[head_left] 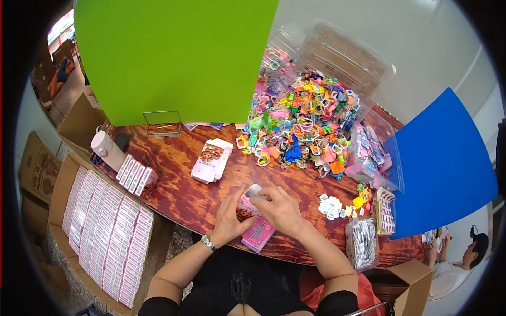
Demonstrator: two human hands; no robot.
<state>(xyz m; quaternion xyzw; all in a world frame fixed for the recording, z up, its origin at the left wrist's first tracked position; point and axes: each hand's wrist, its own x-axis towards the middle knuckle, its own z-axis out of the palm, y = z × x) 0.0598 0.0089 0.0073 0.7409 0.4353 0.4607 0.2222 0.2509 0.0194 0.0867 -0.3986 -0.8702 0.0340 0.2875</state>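
One table: red-brown wood grain.
Carton: left of the table, filled with packs.
Trinkets: many-coloured heap, table's far side.
Right hand: fingertips together at the box's upper end; cannot tell what they pinch.
Left hand: curled round the box.
Box: between hands, near table's edge.
Packet: pink, near the box.

Green panel, blue panel, pale pink bottle, co-worker in white
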